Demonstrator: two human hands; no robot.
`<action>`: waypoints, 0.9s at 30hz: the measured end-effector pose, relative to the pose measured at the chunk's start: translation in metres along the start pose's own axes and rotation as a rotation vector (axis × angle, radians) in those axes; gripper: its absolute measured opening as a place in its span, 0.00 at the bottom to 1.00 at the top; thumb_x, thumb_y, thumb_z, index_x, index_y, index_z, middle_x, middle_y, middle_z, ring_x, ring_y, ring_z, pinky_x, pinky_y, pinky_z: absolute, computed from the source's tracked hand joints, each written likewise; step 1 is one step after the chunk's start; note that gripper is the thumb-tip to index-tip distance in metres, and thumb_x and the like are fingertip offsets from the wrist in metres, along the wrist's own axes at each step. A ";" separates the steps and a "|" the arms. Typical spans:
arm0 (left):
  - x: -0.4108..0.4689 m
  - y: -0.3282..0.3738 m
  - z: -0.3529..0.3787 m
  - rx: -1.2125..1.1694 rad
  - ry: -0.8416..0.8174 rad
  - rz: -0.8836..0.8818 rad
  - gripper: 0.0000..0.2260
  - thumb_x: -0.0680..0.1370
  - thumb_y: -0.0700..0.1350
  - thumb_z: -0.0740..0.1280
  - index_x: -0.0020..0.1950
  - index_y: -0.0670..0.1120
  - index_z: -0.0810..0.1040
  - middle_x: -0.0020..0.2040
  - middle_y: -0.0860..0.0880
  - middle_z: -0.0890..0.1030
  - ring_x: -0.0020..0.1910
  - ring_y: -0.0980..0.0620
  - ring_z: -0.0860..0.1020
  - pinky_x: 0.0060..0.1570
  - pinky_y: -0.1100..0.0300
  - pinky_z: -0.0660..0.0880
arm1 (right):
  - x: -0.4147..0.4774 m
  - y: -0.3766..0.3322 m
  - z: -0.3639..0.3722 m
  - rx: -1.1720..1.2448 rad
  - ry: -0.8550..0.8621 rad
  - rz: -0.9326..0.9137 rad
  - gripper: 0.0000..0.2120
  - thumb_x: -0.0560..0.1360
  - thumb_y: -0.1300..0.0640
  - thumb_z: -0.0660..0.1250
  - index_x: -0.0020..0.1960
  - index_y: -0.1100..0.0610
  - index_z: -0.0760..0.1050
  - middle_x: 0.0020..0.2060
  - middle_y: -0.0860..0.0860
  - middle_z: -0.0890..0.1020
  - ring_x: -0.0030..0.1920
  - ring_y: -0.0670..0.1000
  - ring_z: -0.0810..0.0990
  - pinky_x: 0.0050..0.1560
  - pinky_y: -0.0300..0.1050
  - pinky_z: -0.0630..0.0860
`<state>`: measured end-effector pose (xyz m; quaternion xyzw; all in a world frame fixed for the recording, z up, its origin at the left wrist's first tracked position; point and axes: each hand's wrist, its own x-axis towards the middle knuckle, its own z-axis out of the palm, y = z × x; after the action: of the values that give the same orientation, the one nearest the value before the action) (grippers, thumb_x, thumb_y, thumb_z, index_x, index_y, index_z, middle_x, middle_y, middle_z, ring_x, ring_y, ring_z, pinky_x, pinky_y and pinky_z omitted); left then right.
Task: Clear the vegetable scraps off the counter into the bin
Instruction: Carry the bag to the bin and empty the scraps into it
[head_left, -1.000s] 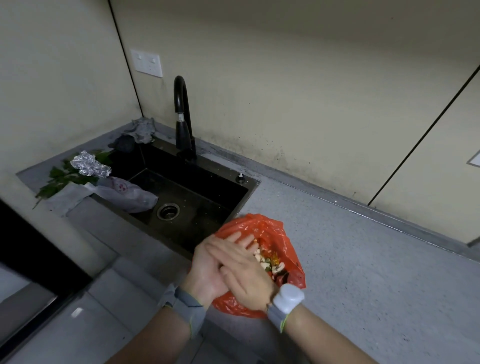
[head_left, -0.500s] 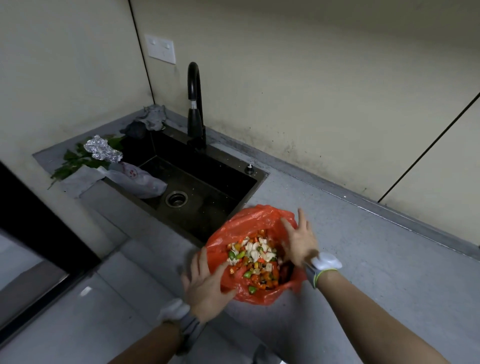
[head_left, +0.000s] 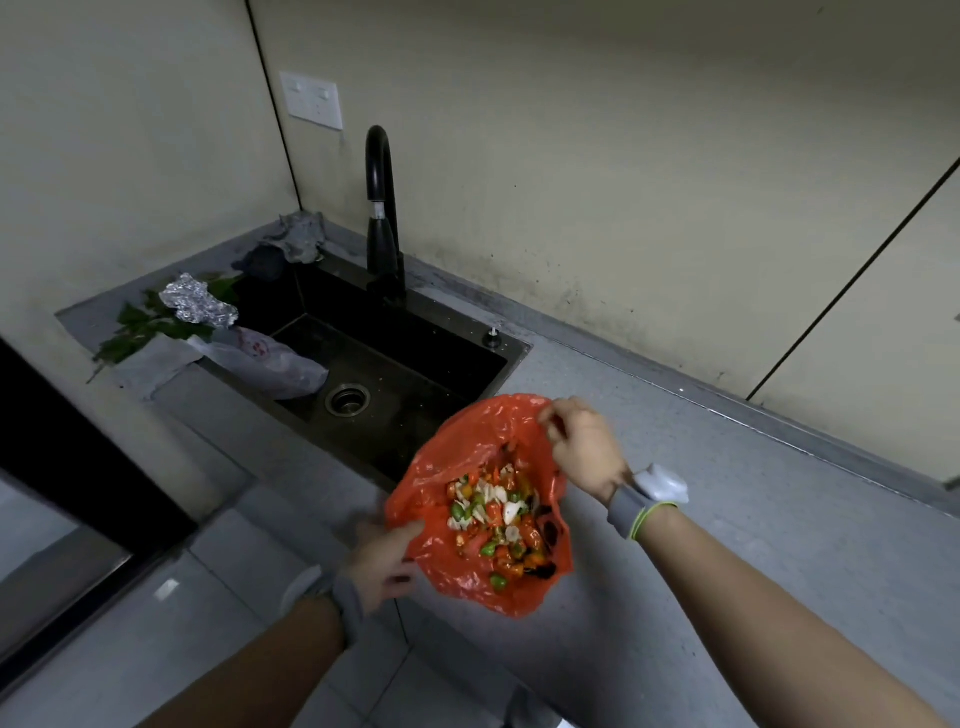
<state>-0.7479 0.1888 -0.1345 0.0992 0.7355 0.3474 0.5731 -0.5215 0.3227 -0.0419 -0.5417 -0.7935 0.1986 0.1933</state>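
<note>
An orange plastic bag lies spread at the counter's front edge, partly over the sink corner. On it sits a heap of chopped vegetable scraps in red, green, white and orange. My right hand pinches the bag's far right rim. My left hand, blurred, grips the bag's near left edge just off the counter front.
A black sink with a tall black tap lies to the left. Beyond it are crumpled foil, green leaves, a clear plastic bag and a grey cloth. Grey counter stretches right.
My hands have parted from over the scraps. The right one has risen to pinch the bag's far rim, and the left has closed on the near edge. The bag sits more opened.
</note>
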 end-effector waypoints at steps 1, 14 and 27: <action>0.000 -0.002 -0.001 -0.137 -0.082 -0.070 0.22 0.75 0.50 0.73 0.65 0.44 0.71 0.56 0.42 0.81 0.52 0.43 0.81 0.48 0.47 0.80 | -0.002 0.000 0.002 0.021 -0.090 0.015 0.10 0.77 0.65 0.62 0.54 0.55 0.78 0.53 0.53 0.78 0.53 0.55 0.78 0.56 0.48 0.74; -0.035 0.094 -0.007 -0.311 0.061 0.403 0.05 0.81 0.41 0.64 0.46 0.43 0.76 0.34 0.46 0.72 0.30 0.53 0.71 0.29 0.63 0.72 | 0.003 0.002 -0.018 0.434 0.267 0.139 0.14 0.80 0.66 0.61 0.63 0.60 0.79 0.59 0.58 0.79 0.61 0.55 0.77 0.68 0.52 0.71; -0.045 0.119 -0.012 -0.080 0.087 0.604 0.11 0.80 0.46 0.62 0.41 0.43 0.76 0.32 0.46 0.75 0.32 0.50 0.75 0.40 0.55 0.76 | 0.002 -0.008 -0.032 0.365 0.366 0.090 0.14 0.79 0.68 0.60 0.55 0.60 0.82 0.48 0.56 0.85 0.48 0.53 0.81 0.51 0.44 0.74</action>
<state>-0.7740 0.2470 -0.0242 0.2756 0.6823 0.5348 0.4154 -0.5116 0.3256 -0.0102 -0.5597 -0.6713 0.2456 0.4192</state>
